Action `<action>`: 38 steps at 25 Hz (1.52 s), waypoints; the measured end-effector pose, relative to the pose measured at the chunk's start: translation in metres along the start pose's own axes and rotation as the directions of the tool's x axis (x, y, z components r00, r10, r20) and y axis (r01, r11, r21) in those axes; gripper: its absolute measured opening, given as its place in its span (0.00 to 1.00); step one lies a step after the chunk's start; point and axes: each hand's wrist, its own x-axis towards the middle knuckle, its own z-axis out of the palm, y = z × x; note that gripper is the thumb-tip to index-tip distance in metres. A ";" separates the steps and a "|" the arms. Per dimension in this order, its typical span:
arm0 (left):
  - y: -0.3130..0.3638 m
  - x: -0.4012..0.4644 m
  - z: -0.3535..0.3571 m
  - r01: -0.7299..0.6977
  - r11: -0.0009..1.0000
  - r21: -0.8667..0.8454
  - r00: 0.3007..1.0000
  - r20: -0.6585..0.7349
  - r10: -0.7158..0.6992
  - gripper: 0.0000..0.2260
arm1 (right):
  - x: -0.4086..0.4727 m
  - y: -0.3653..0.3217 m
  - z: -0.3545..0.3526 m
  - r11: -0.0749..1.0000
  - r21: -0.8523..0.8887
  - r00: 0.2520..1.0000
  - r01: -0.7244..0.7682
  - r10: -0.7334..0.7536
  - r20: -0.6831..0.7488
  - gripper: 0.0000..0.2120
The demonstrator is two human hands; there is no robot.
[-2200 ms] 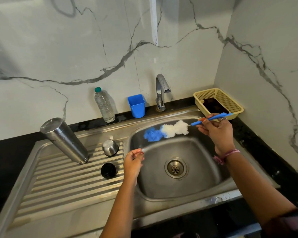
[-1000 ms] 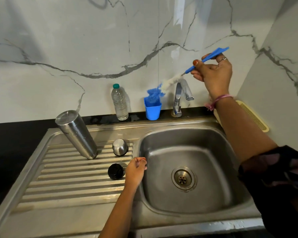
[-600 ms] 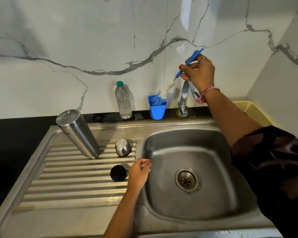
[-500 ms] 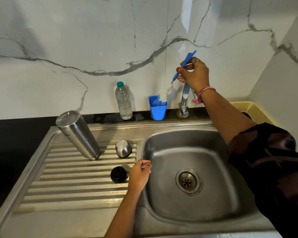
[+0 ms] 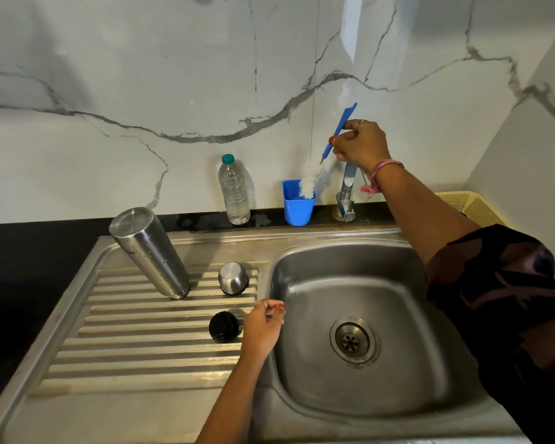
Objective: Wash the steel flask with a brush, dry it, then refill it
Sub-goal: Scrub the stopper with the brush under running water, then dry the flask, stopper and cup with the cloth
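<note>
Blue-handled brush (image 5: pixel 339 133), pinched in the right hand (image 5: pixel 361 144), is going into the far blue cup (image 5: pixel 298 203); left hand (image 5: pixel 263 328) curled, empty. Drying the upturned flask (image 5: pixel 149 251) looks next.

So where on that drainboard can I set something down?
Bare ribs in front of the black cap and the flat strip nearest you. Crowded at the back: upturned flask and steel cup. The sink basin is empty too.

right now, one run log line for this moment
right hand: lowering brush into blue cup | left hand: empty, by sink rim | flask: upturned on drainboard
</note>
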 end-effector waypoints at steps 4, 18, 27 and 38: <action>0.005 -0.007 -0.003 -0.021 1.000 -0.002 1.000 0.003 0.021 0.04 | -0.009 0.000 -0.015 0.998 0.049 0.998 -0.025 0.028 -0.047 0.23; 0.043 -0.060 -0.079 -0.301 0.939 0.168 0.946 -0.068 0.316 0.05 | -0.137 -0.005 0.005 0.913 0.406 0.998 -0.044 0.054 -0.014 0.09; 0.095 -0.047 -0.182 -0.515 0.571 0.639 0.814 0.157 0.559 0.14 | -0.214 0.031 0.085 0.806 0.541 0.970 -0.241 0.220 0.104 0.11; 0.124 0.041 -0.247 -0.245 0.534 0.809 0.909 0.000 0.417 0.38 | -0.237 0.065 0.119 0.808 0.480 0.937 -0.342 0.330 0.112 0.07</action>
